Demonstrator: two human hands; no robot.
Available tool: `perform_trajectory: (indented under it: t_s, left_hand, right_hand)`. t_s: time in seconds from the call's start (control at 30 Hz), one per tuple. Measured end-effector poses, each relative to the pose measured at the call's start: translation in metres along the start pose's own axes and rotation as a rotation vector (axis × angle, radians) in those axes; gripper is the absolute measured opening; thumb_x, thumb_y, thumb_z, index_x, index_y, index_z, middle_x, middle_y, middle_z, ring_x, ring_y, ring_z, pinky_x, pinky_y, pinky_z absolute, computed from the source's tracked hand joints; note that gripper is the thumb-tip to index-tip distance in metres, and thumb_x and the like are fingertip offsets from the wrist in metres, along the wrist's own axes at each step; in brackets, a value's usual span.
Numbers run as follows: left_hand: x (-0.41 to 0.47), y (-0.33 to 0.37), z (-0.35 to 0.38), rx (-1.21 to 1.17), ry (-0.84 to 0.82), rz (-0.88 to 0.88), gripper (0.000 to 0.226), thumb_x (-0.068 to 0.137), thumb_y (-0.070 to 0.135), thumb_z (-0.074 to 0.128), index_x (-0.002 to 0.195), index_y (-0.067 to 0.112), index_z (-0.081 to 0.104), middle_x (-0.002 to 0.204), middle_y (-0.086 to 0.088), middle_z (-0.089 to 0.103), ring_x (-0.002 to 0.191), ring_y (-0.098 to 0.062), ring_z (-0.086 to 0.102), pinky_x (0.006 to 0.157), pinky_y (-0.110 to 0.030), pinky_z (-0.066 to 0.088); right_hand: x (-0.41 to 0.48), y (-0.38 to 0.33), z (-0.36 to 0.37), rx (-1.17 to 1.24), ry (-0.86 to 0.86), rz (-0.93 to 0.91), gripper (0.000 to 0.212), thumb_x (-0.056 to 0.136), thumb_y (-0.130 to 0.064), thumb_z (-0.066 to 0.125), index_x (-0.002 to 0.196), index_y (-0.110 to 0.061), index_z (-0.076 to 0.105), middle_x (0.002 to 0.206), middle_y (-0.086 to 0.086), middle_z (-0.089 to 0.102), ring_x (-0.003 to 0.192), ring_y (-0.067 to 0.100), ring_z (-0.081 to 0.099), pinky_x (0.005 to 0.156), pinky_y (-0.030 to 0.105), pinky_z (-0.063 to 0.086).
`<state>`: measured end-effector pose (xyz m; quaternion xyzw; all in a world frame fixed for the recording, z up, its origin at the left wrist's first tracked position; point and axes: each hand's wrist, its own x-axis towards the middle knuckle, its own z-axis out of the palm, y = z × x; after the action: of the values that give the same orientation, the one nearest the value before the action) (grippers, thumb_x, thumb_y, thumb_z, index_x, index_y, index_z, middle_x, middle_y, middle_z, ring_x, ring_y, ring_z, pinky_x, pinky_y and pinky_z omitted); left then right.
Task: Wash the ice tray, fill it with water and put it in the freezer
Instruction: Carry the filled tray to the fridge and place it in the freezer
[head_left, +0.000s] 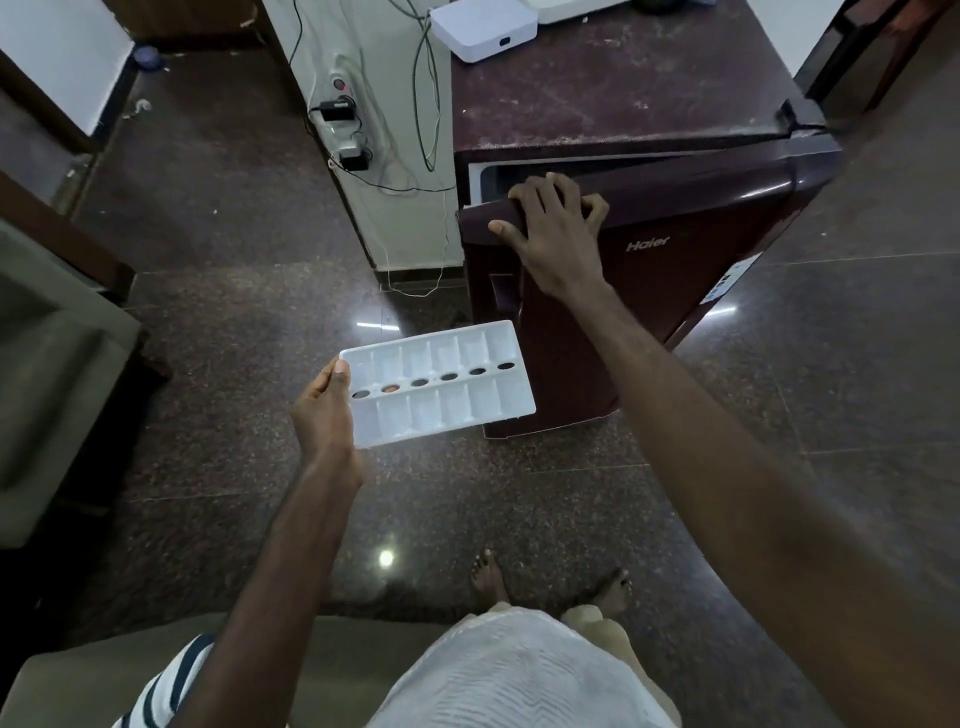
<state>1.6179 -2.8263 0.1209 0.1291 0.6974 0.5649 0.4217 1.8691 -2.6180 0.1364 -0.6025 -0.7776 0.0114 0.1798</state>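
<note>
"Can you see inside the fridge (623, 93)?"

"Hardly. The door (675, 244) is only cracked open at its left end and hides all but a pale sliver."

"And the right hand (550, 234)?"

"Its fingertips curl over the door's top edge and out of sight behind it."

"Is there water in the ice tray (436, 382)?"

"Can't tell. The left hand (324, 415) shows only a thumb on the near left corner. The other fingers are under the tray."

"That sticker (730, 283) on the door's right side?"

"Too small to read. The farther white box (571, 6) runs out of view at the top, and the sofa (52, 374) at the left."
</note>
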Motion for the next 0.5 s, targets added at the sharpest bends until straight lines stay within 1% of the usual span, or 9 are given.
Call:
perform_trajectory:
  t_s: [0.03, 0.07, 0.13, 0.17, 0.27, 0.33, 0.4, 0.43, 0.5]
  left_hand:
    - [0.003, 0.0, -0.003, 0.004, 0.008, 0.005, 0.022, 0.102, 0.029, 0.064, 0.119, 0.021, 0.075, 0.101, 0.002, 0.076, 0.08, -0.015, 0.07, 0.071, -0.032, 0.058]
    - [0.005, 0.0, -0.007, 0.009, 0.016, 0.015, 0.024, 0.102, 0.029, 0.064, 0.121, 0.02, 0.075, 0.098, 0.003, 0.075, 0.079, -0.014, 0.069, 0.07, -0.03, 0.058]
    - [0.005, 0.001, -0.013, 0.032, 0.028, 0.043, 0.027, 0.102, 0.029, 0.063, 0.124, 0.018, 0.074, 0.095, 0.006, 0.073, 0.076, -0.011, 0.067, 0.062, -0.024, 0.055]
    - [0.004, 0.002, -0.016, 0.037, 0.032, 0.057, 0.026, 0.102, 0.029, 0.063, 0.123, 0.018, 0.074, 0.095, 0.006, 0.073, 0.076, -0.011, 0.067, 0.06, -0.023, 0.054]
    - [-0.001, 0.004, -0.023, 0.027, 0.035, 0.06, 0.022, 0.102, 0.029, 0.063, 0.12, 0.02, 0.074, 0.097, 0.002, 0.073, 0.079, -0.015, 0.068, 0.063, -0.025, 0.055]
    - [-0.006, 0.004, -0.029, 0.016, 0.046, 0.054, 0.022, 0.102, 0.029, 0.064, 0.118, 0.021, 0.075, 0.097, 0.001, 0.075, 0.081, -0.019, 0.07, 0.065, -0.028, 0.057]
    - [-0.011, 0.004, -0.032, 0.007, 0.054, 0.054, 0.017, 0.101, 0.03, 0.065, 0.111, 0.023, 0.077, 0.096, 0.0, 0.076, 0.084, -0.024, 0.071, 0.069, -0.032, 0.058]
    - [-0.015, 0.004, -0.033, 0.006, 0.057, 0.06, 0.015, 0.101, 0.029, 0.065, 0.108, 0.023, 0.077, 0.093, 0.001, 0.075, 0.083, -0.024, 0.071, 0.068, -0.032, 0.058]
    - [-0.021, 0.003, -0.034, 0.009, 0.061, 0.069, 0.014, 0.102, 0.027, 0.064, 0.109, 0.023, 0.075, 0.089, 0.005, 0.074, 0.079, -0.019, 0.069, 0.062, -0.026, 0.056]
  right_hand:
    - [-0.01, 0.002, 0.0, -0.005, 0.014, -0.009, 0.057, 0.102, -0.07, 0.03, 0.138, -0.03, 0.05, 0.148, -0.01, 0.048, 0.149, 0.02, 0.03, 0.107, 0.05, 0.023]
    - [-0.02, 0.004, 0.0, -0.009, 0.023, -0.021, 0.056, 0.103, -0.07, 0.03, 0.138, -0.031, 0.05, 0.149, -0.011, 0.047, 0.15, 0.019, 0.029, 0.108, 0.05, 0.022]
    - [-0.036, 0.007, -0.001, -0.01, 0.032, -0.04, 0.055, 0.105, -0.068, 0.03, 0.139, -0.03, 0.05, 0.151, -0.01, 0.045, 0.152, 0.018, 0.027, 0.11, 0.05, 0.021]
    - [-0.044, 0.009, -0.002, -0.004, 0.034, -0.044, 0.054, 0.105, -0.067, 0.03, 0.14, -0.03, 0.05, 0.152, -0.01, 0.045, 0.153, 0.018, 0.026, 0.112, 0.05, 0.021]
    - [-0.064, 0.011, -0.006, 0.029, 0.045, -0.039, 0.05, 0.107, -0.065, 0.031, 0.137, -0.03, 0.051, 0.15, -0.009, 0.047, 0.153, 0.017, 0.026, 0.115, 0.052, 0.021]
    - [-0.078, 0.01, -0.01, 0.068, 0.074, -0.022, 0.045, 0.108, -0.062, 0.033, 0.13, -0.03, 0.054, 0.144, -0.01, 0.051, 0.15, 0.016, 0.031, 0.114, 0.051, 0.023]
    - [-0.094, 0.012, -0.017, 0.1, 0.124, 0.002, 0.037, 0.109, -0.058, 0.036, 0.121, -0.03, 0.058, 0.136, -0.011, 0.056, 0.145, 0.014, 0.037, 0.111, 0.049, 0.025]
    - [-0.104, 0.013, -0.023, 0.116, 0.143, 0.013, 0.034, 0.109, -0.055, 0.038, 0.117, -0.031, 0.059, 0.132, -0.012, 0.058, 0.142, 0.013, 0.039, 0.11, 0.048, 0.026]
    - [-0.122, 0.015, -0.033, 0.142, 0.177, 0.027, 0.029, 0.109, -0.051, 0.041, 0.108, -0.03, 0.061, 0.125, -0.012, 0.06, 0.136, 0.013, 0.043, 0.108, 0.045, 0.025]
